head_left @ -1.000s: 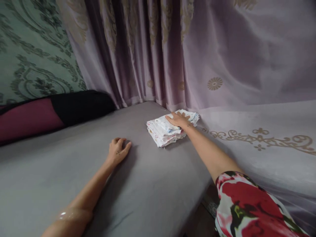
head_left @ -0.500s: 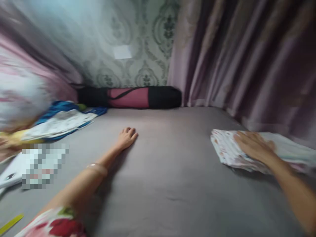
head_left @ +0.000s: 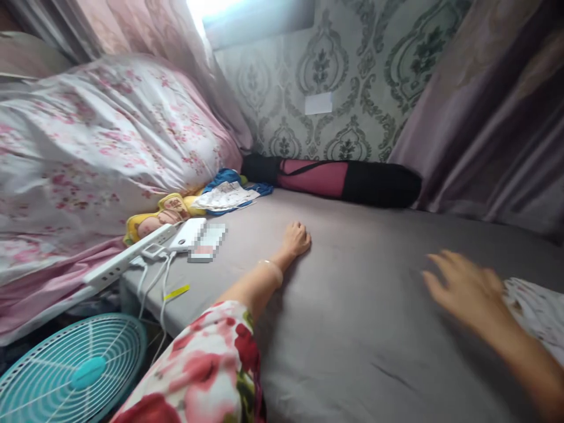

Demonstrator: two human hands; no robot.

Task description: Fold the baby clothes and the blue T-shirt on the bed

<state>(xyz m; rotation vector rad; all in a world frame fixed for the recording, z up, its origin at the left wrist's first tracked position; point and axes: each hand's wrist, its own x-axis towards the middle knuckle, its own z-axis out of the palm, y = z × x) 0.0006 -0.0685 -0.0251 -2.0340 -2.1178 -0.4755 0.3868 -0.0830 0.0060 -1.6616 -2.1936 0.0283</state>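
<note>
My left hand [head_left: 296, 238] rests on the grey bed sheet [head_left: 352, 282], fingers bent downward and nothing visible in its grasp. A pale bracelet circles that wrist. My right hand [head_left: 469, 285], slightly blurred, is raised over the sheet with its fingers spread and holds nothing. Beside it at the right edge lies folded white patterned cloth [head_left: 540, 308], partly hidden by my wrist and cut off by the frame.
A black and pink roll bag [head_left: 312, 178] lies along the wall. At left are blue and white clothes [head_left: 229, 197], a yellow cloth [head_left: 154, 220], a power strip [head_left: 127, 255] with cables, a blurred-out item [head_left: 209, 242], a yellow strip [head_left: 177, 292] and a turquoise fan [head_left: 88, 373].
My view has swung left, bringing the fan and power strip into sight. My right hand has come off the folded cloth and moved to its left. My left hand stays on the sheet.
</note>
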